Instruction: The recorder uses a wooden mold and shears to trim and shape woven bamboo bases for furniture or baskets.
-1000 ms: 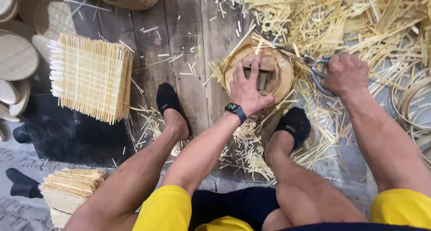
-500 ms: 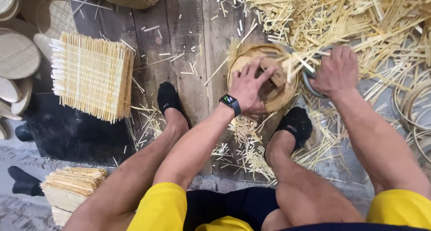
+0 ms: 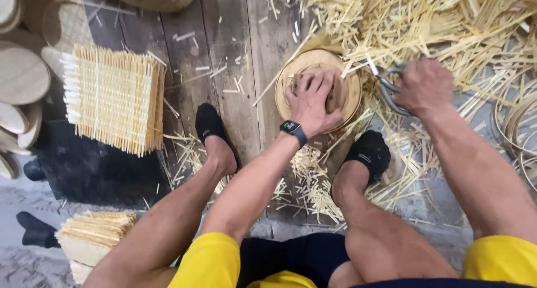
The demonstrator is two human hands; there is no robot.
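Under the flat left hand lies a round basket; right hand grips shears.

The floor is dark wooden planks, giving way to grey ground nearer the person. Under the left hand a round woven lid lies on the planks. Loose bamboo strips pile up beyond and around the right hand. Well to the left of the left hand lies a stack of square woven mats, with round lids further left. Short offcuts scatter just below the left hand, between the socked feet.
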